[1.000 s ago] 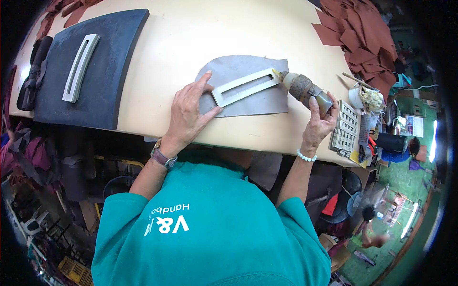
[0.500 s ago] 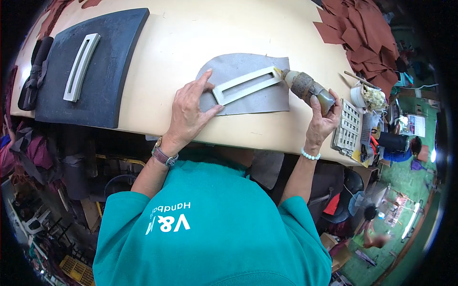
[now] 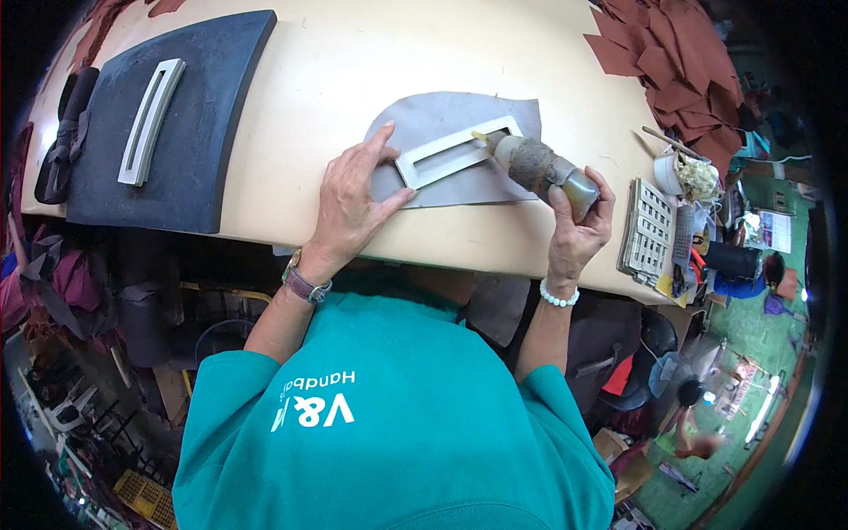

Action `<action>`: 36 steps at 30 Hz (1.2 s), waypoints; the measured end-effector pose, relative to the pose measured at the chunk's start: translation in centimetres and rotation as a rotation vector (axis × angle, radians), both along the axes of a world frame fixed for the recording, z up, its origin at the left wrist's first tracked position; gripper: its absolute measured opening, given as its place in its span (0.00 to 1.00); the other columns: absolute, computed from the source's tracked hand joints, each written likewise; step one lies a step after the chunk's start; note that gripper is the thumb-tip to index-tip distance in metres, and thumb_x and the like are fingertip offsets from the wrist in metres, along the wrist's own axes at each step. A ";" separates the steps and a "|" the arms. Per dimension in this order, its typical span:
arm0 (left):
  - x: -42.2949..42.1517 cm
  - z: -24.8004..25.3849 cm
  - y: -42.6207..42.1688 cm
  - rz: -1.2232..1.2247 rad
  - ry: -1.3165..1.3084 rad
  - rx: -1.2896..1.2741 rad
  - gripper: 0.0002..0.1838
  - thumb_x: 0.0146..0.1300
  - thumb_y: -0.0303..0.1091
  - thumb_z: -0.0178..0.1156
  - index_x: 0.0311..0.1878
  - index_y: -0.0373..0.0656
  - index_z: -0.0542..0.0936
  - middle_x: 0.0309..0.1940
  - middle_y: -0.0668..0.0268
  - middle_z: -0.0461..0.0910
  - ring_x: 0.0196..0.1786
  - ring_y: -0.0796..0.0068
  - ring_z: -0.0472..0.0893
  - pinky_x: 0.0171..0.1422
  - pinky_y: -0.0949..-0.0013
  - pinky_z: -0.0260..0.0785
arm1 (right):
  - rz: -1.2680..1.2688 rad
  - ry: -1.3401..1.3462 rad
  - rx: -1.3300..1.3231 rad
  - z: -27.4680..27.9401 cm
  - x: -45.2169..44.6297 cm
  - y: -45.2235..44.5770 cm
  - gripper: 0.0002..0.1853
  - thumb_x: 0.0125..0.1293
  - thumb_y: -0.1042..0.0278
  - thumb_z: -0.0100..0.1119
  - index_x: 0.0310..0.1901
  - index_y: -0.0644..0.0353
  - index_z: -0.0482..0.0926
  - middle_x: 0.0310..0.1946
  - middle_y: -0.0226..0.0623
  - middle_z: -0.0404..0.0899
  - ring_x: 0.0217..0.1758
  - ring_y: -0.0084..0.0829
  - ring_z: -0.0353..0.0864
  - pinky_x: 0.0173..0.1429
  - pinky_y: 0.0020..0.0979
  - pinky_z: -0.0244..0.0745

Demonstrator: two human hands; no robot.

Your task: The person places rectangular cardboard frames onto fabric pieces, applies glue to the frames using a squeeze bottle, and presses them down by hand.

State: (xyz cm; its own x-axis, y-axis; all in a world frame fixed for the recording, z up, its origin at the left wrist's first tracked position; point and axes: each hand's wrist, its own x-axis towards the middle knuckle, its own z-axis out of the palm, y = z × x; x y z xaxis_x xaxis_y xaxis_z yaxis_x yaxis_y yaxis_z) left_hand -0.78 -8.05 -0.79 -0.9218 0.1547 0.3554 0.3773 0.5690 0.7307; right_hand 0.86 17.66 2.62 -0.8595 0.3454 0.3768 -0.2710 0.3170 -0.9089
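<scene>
A pale rectangular frame [image 3: 432,168] with a long slot lies slanted on a grey sheet [image 3: 442,108] with a rounded left end. My left hand [image 3: 351,199] grips the frame's left end between thumb and fingers. A squeeze bottle [image 3: 535,168] with a brown wrapped middle is in my right hand [image 3: 579,231], fingers round its base. Its yellow tip is at the frame's upper bar, right of the middle. Whether the tip touches the bar cannot be made out.
A dark board [image 3: 216,79] with another pale slotted piece [image 3: 152,122] is at the left. Reddish-brown pieces [image 3: 667,62] are piled at the back right. A white cup [image 3: 669,174] and a slotted rack [image 3: 647,231] stand at the right edge. Another person [image 3: 689,433] is at the far lower right.
My right hand and the bottle have moved left, carrying the tip from the frame's right end along its upper bar. My left hand has stayed at the frame's left end.
</scene>
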 end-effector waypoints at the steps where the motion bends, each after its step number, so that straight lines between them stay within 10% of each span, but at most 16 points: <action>1: 0.0 0.0 0.0 -0.003 -0.005 0.007 0.44 0.43 0.32 0.72 0.66 0.41 0.63 0.44 0.62 0.80 0.51 0.65 0.76 0.57 0.63 0.64 | 0.015 -0.004 -0.010 0.0 0.3 -0.5 0.26 0.51 0.79 0.69 0.53 0.64 0.70 0.46 0.37 0.74 0.49 0.28 0.74 0.54 0.27 0.73; 15: -0.1 -0.1 0.0 0.005 -0.008 0.015 0.45 0.42 0.31 0.72 0.66 0.40 0.63 0.43 0.62 0.80 0.50 0.63 0.77 0.56 0.63 0.65 | 0.133 -0.098 -0.111 -1.0 3.4 -5.8 0.27 0.51 0.76 0.70 0.53 0.63 0.71 0.46 0.37 0.75 0.48 0.27 0.75 0.54 0.29 0.72; 20: 0.0 0.0 0.1 0.012 -0.006 0.019 0.45 0.41 0.30 0.73 0.66 0.40 0.63 0.43 0.62 0.80 0.50 0.63 0.77 0.57 0.63 0.66 | 0.158 -0.108 -0.753 -1.4 2.7 -2.1 0.17 0.61 0.74 0.59 0.52 0.64 0.71 0.43 0.38 0.77 0.46 0.28 0.77 0.53 0.29 0.74; 36: -0.1 -0.2 0.1 -0.015 0.011 0.018 0.43 0.43 0.33 0.71 0.65 0.39 0.62 0.43 0.62 0.79 0.47 0.65 0.76 0.55 0.62 0.63 | -0.223 0.105 -0.193 -1.8 1.7 2.8 0.21 0.56 0.76 0.66 0.51 0.67 0.70 0.44 0.38 0.75 0.46 0.25 0.76 0.54 0.26 0.72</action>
State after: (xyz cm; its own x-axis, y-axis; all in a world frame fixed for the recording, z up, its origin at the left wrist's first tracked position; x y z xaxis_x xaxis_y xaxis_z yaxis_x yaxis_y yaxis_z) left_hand -0.87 -7.94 -0.97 -0.9156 0.1618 0.3681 0.3934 0.5498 0.7369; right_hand 2.57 20.41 0.78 -0.7140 0.5950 0.3690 -0.3100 0.2040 -0.9286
